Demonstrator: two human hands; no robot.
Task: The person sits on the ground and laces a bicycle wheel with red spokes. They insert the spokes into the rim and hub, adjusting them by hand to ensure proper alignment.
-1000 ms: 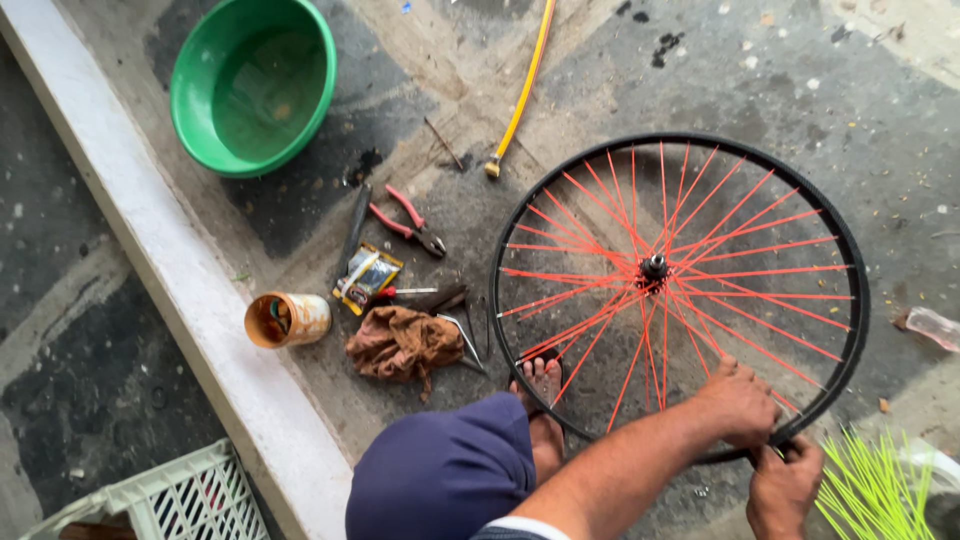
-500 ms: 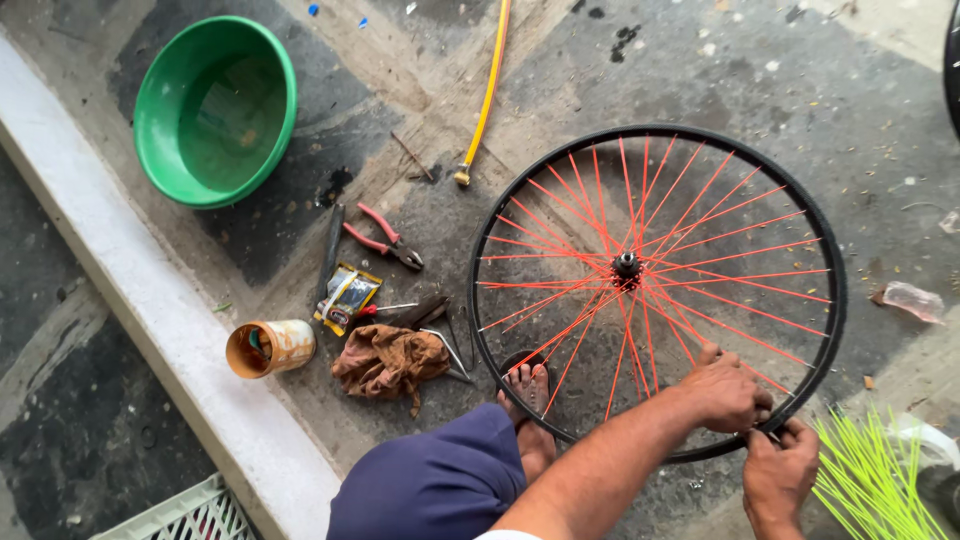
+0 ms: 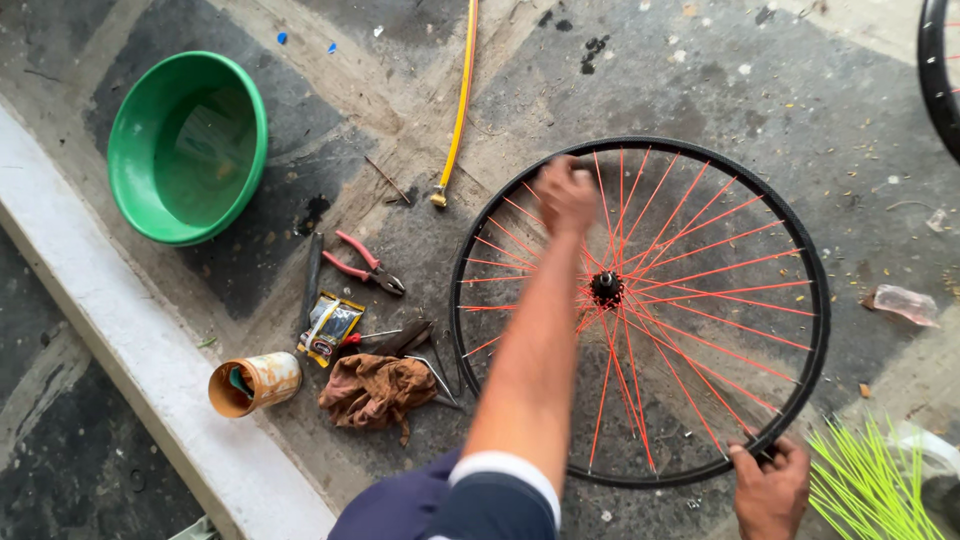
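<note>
Head view: left hand point(image 3: 565, 195) blurred over far spokes, grasp impossible to tell, right hand point(image 3: 768, 487) clenched on bicycle wheel point(image 3: 640, 310) near rim, hub point(image 3: 606, 288) between.

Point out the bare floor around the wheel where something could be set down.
Bare floor lies beyond the wheel, between the yellow hose and the second wheel's rim. A smaller patch sits between the green basin and the hose. It is crowded left of the wheel: pliers, rag, can.
</note>
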